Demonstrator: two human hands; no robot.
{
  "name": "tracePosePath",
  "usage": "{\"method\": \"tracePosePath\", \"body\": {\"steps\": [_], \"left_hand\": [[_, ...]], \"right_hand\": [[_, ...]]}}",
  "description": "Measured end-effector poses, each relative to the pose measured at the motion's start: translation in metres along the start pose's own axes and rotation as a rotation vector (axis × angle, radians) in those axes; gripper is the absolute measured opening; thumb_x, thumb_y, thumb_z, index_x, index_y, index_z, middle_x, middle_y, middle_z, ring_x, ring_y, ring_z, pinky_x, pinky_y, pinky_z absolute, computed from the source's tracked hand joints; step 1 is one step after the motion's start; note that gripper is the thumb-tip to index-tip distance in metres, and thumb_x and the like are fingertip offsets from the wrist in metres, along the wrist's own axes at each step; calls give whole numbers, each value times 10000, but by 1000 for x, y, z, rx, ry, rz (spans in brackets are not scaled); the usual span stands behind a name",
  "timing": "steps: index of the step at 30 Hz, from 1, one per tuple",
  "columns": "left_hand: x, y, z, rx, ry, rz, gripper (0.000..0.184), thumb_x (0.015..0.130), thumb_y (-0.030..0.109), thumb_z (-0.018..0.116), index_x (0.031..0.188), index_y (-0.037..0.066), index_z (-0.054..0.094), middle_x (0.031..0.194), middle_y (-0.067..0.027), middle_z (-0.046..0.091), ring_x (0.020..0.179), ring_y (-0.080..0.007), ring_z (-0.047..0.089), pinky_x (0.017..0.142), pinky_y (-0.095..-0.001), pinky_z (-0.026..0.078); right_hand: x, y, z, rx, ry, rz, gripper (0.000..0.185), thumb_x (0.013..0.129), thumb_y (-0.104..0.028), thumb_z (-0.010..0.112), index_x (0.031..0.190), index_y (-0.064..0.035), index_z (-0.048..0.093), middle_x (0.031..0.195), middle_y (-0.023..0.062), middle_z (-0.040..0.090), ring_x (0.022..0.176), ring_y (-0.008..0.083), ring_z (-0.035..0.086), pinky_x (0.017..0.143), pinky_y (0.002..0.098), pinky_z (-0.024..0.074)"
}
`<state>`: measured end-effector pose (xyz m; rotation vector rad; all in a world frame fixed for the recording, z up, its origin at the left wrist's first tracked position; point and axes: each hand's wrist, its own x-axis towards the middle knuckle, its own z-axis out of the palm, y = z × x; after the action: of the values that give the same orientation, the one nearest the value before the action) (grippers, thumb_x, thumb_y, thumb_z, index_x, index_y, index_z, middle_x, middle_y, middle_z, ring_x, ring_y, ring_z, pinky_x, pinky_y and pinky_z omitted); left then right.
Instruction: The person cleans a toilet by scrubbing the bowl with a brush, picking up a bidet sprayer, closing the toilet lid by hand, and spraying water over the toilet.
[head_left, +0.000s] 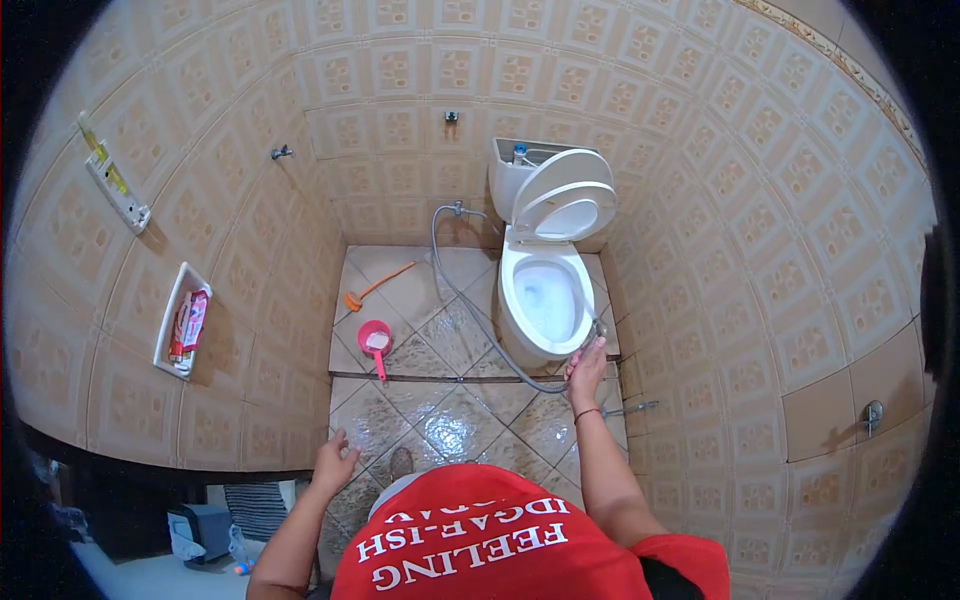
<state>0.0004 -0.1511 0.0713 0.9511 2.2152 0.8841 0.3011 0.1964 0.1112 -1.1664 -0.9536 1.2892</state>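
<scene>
Two hands of mine reach out over the wet, beige-tiled floor [447,432]. My right hand [587,368] is closed around a small silvery spray head [600,327], which sits just beside the front right of the white ceramic toilet bowl [508,290]; the bowl's white oval lid [565,192] stands raised. From the metal wall valve [457,208], a long grey flexible hose [464,299] sags past the bowl's left side and curves round its front to my grip. My fingers hide much of the handle, so I can't tell whether one presses a lever. My left hand [337,460] hangs empty, fingers loosely spread; the round pink plastic dipper [375,340] and the orange long-handled brush [380,287] lie on the floor ahead of it. I'd judge the spray head light and hard but slippery when wet, best held firmly round its handle. The hose seems springy and likely to tug at my wrist; the ceramic would chip if knocked.
</scene>
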Motion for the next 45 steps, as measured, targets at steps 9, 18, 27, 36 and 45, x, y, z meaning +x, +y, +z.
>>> {"method": "tracePosePath", "body": {"steps": [9, 18, 27, 36, 45], "left_hand": [[-5, -78, -21, -158, -4, -77, 585, 734, 154, 626, 1215, -74, 383, 1111, -211, 533, 884, -204, 581, 743, -287, 460], [53, -51, -43, -413, 6, -104, 577, 779, 34, 548, 1284, -57, 283, 1206, -202, 461, 1007, -169, 499, 845, -255, 393], [66, -71, -62, -604, 101, -96, 568, 791, 26, 544, 1288, -51, 280, 1198, -191, 468, 992, -173, 510, 841, -248, 392], [44, -125, -73, -580, 143, -195, 572, 794, 80, 570, 1271, -73, 292, 1198, -176, 465, 778, -117, 531, 703, -251, 451], [39, -124, -80, -643, 266, -293, 472, 801, 119, 583, 1202, -54, 402, 1092, -153, 534, 996, -196, 513, 860, -289, 393]], "right_hand": [[-14, 4, 27, -47, 9, -70, 391, 909, -436, 316, 759, -85, 401, 530, -18, 362, 401, 64, 342, 348, 197, 290], [-54, 22, 110, -302, -267, -264, 334, 920, -347, 361, 736, -71, 400, 558, -30, 333, 478, 58, 336, 426, 220, 307], [-51, 39, 140, -438, -326, -276, 343, 925, -327, 351, 756, -35, 414, 569, 15, 366, 493, 108, 348, 460, 262, 321], [-75, 81, 157, -910, -414, -308, 371, 897, -327, 393, 811, 23, 483, 720, 245, 531, 669, 432, 493, 606, 453, 387], [-72, 99, 181, -1032, -528, -280, 377, 882, -358, 412, 848, 4, 511, 761, 269, 549, 742, 446, 516, 633, 460, 397]]}}
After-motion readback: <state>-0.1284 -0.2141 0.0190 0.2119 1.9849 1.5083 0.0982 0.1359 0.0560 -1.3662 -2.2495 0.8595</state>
